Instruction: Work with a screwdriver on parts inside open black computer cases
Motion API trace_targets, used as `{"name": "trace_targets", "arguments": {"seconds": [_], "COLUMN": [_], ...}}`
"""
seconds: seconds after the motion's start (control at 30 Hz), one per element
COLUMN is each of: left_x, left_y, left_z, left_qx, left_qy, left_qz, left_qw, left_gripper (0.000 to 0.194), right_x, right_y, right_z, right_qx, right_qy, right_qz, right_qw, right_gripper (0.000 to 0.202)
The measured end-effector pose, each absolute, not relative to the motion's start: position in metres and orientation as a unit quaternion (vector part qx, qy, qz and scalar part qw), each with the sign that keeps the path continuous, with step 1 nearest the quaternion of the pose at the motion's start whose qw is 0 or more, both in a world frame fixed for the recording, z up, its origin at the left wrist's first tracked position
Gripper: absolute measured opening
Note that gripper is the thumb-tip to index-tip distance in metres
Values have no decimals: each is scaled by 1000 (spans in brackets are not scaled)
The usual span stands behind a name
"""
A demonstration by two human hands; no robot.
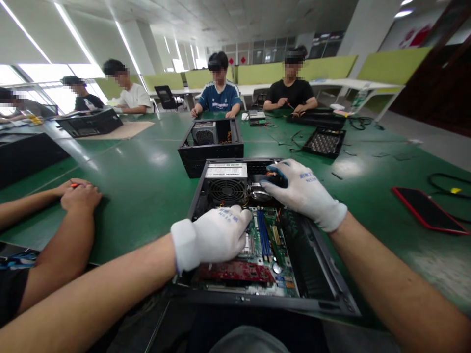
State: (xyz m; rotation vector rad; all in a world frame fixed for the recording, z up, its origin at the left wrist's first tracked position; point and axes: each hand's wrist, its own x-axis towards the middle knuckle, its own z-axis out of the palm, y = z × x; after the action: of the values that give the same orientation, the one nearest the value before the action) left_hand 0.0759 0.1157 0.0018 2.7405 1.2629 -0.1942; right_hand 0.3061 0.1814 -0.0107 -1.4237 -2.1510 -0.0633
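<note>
An open black computer case lies in front of me with a green motherboard inside. My left hand, in a white glove, rests over the board beside the silvery CPU socket. Its fingers are bent together, and whatever is under them is hidden. My right hand, also gloved, has thumb and fingers around a round black and silver part near the power supply; the part is partly covered. A red expansion card sits at the near side, and blue memory slots lie right of the socket.
Another open case stands just behind mine. A red-edged phone-like slab and a black cable lie at right. A neighbour's hands rest on the green table at left. Across it, people sit near cases and loose parts.
</note>
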Motion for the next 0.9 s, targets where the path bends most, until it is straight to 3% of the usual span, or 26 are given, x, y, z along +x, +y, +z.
{"name": "trace_targets", "arguments": {"seconds": [0.2,0.33,0.7,0.9], "left_x": [105,103,103,99], "left_y": [185,198,199,203], "left_z": [-37,-51,-55,-55], "left_qx": [870,861,866,867], "left_qy": [427,429,441,450], "left_qz": [-233,-261,-233,-208], "left_qw": [79,81,39,48], "left_gripper": [45,61,53,37], "right_x": [307,308,309,310], "right_y": [188,187,184,184], "right_z": [-15,-16,-16,-17], "right_qx": [-524,-522,-489,-486], "right_qy": [-800,-799,-810,-811], "right_qz": [0,-3,13,9], "right_qw": [292,299,325,325], "right_gripper": [49,49,44,43]}}
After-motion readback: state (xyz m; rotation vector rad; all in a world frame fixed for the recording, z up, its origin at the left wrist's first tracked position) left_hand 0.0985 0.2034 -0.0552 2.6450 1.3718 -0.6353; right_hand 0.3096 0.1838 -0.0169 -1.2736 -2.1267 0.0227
